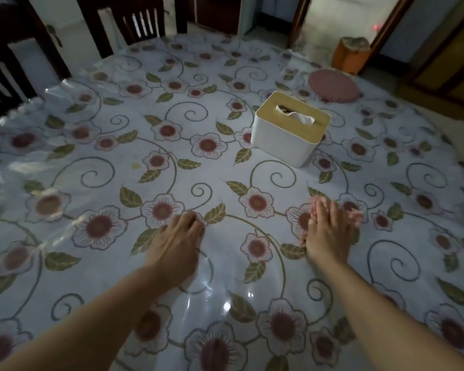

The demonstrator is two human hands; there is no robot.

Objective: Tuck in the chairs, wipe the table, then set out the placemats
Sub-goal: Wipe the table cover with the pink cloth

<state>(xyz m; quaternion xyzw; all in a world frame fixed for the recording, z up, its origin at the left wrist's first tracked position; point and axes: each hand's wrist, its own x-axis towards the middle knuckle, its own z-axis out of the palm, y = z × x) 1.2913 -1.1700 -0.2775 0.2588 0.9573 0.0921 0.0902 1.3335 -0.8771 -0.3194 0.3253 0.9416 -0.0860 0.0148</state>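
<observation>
Across the flowered table (172,124), under its glossy clear cover, you've got two hands down and working; your right hand (330,231) lies flat, fingers straight and close together, pressing on a pink cloth (355,216) whose edges peek out past the fingertips and beside the thumb; your left hand (176,242) rests palm-down near it on the cover, fingers bent a little at the tips and gripping nothing I can make out; the two hands sit apart, one printed flower between them. One tissue box (288,129), white with a pale wooden lid and a tissue poking from the slot, stands beyond your right hand, well apart from it; one round pink placemat (334,85) lies flat at the far right edge of the table, past the box; whether it is a single mat or a stack, I cannot tell. Two dark wooden chairs show: one chair (134,20) at the far side, its back just beyond the table edge, another chair (3,76) at the far left corner; one orange stool (352,53) stands on the floor near the doorway.
</observation>
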